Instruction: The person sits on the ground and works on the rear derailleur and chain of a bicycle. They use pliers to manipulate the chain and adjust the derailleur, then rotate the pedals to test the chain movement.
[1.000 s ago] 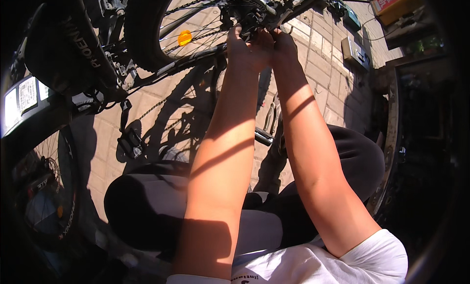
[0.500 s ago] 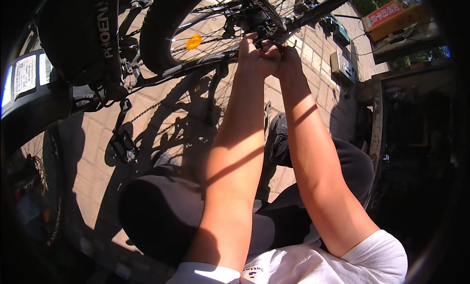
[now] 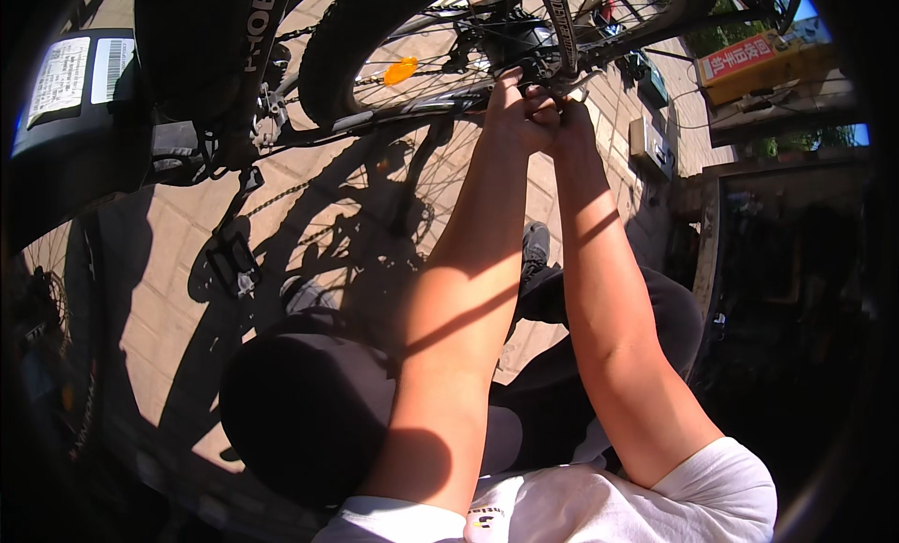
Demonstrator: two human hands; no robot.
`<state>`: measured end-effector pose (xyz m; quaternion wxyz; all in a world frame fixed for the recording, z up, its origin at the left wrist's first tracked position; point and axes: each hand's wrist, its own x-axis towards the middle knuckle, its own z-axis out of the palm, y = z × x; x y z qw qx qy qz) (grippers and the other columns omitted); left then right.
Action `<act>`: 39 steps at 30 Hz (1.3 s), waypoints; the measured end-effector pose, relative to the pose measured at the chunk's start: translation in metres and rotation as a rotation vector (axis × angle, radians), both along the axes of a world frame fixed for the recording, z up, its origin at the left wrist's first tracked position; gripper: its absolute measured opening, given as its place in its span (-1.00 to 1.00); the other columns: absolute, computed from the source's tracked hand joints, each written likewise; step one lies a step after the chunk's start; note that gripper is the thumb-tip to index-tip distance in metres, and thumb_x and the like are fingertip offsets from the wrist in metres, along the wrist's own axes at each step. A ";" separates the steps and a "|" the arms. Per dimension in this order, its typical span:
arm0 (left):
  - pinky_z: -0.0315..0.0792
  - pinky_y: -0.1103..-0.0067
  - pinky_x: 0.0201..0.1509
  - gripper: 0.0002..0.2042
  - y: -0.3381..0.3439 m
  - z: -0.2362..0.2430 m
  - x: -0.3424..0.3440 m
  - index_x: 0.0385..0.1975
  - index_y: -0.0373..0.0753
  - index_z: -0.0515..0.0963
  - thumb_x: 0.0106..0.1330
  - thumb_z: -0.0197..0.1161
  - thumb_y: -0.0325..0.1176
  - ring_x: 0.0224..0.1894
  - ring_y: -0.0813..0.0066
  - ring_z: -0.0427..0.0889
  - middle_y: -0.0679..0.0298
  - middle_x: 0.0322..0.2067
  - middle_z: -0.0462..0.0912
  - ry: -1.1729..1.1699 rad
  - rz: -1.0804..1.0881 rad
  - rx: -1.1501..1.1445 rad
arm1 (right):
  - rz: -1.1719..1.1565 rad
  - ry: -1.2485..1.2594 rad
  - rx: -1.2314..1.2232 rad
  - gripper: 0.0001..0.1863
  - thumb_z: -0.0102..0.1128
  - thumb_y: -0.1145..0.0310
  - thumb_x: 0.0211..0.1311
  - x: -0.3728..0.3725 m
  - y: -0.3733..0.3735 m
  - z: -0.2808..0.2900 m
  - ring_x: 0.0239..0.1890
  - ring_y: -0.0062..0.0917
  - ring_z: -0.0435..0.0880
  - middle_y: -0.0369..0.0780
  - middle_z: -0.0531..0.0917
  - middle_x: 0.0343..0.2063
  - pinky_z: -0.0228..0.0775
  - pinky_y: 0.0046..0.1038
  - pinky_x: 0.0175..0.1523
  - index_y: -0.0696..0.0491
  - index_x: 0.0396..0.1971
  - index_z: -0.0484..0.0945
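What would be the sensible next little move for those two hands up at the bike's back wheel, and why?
Probably keep both hands pressed together and work the small part at the hub. The left hand and right hand are bunched at the rear wheel hub, where the frame stays meet; the part itself is hidden.

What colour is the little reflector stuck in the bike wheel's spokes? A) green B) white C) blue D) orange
D: the reflector in the spokes of the rear wheel glows orange in the sun, to the left of where the left hand and right hand work.
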<state>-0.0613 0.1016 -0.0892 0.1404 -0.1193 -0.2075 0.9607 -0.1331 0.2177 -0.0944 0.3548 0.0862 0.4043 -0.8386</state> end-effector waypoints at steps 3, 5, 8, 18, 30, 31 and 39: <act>0.03 0.73 -0.79 -0.62 0.003 0.001 -0.002 -0.62 -0.11 0.23 0.44 -0.11 -0.07 -0.80 0.64 0.13 0.46 -0.75 0.18 -0.027 0.004 0.031 | -0.004 -0.029 -0.020 -0.60 -0.25 0.32 0.33 -0.008 0.003 -0.005 -0.50 -0.34 0.64 -0.03 0.66 -0.42 0.60 -0.48 -0.49 0.29 -0.30 0.55; 0.03 0.73 -0.79 -0.62 0.005 -0.002 -0.002 -0.62 -0.11 0.24 0.45 -0.12 -0.07 -0.80 0.65 0.12 0.46 -0.75 0.19 0.012 0.015 0.037 | 0.008 0.016 0.024 -0.61 -0.25 0.32 0.33 -0.010 0.007 -0.008 -0.50 -0.33 0.64 -0.02 0.65 -0.44 0.60 -0.49 -0.48 0.30 -0.30 0.55; 0.01 0.73 -0.78 -0.61 0.005 -0.002 -0.005 -0.63 -0.12 0.22 0.45 -0.14 -0.08 -0.79 0.64 0.10 0.45 -0.78 0.15 0.037 0.040 -0.008 | 0.053 0.047 0.033 -0.60 -0.25 0.33 0.32 -0.010 0.005 -0.006 -0.52 -0.33 0.63 -0.01 0.65 -0.47 0.57 -0.54 -0.47 0.33 -0.34 0.54; 0.20 0.71 -0.72 -0.57 0.008 -0.005 -0.011 -0.53 -0.26 0.46 0.40 -0.10 -0.02 -0.69 0.51 0.34 0.30 -0.72 0.40 -0.025 -0.001 -0.123 | 0.207 -0.013 -0.035 -0.66 -0.16 0.32 0.27 0.007 0.010 0.010 -0.32 -0.39 0.63 -0.13 0.67 -0.43 0.52 -0.41 -0.16 0.26 -0.37 0.57; 0.17 0.67 -0.71 -0.60 0.017 0.005 -0.010 -0.67 -0.13 0.23 0.40 -0.07 -0.07 -0.74 0.53 0.29 0.37 -0.77 0.28 -0.086 0.054 -0.074 | 0.116 -0.174 -0.023 -0.71 -0.10 0.30 0.29 -0.001 0.014 0.016 -0.50 -0.51 0.57 -0.18 0.60 -0.54 0.48 -0.55 -0.33 0.20 -0.40 0.54; 0.15 0.67 -0.71 -0.60 0.016 0.006 -0.011 -0.68 -0.12 0.20 0.40 -0.08 -0.07 -0.75 0.54 0.27 0.37 -0.77 0.26 -0.078 0.063 -0.083 | 0.117 -0.144 -0.008 -0.71 -0.08 0.30 0.29 -0.001 0.013 0.016 -0.51 -0.52 0.56 -0.18 0.59 -0.55 0.47 -0.55 -0.35 0.20 -0.42 0.53; 0.08 0.62 -0.69 -0.63 0.020 -0.001 -0.018 -0.63 -0.13 0.29 0.35 -0.05 -0.05 -0.73 0.53 0.24 0.36 -0.75 0.29 -0.069 0.066 -0.094 | 0.177 -0.191 -0.023 -0.71 -0.11 0.31 0.29 -0.004 0.015 0.019 -0.53 -0.51 0.55 -0.20 0.58 -0.59 0.47 -0.52 -0.36 0.16 -0.50 0.51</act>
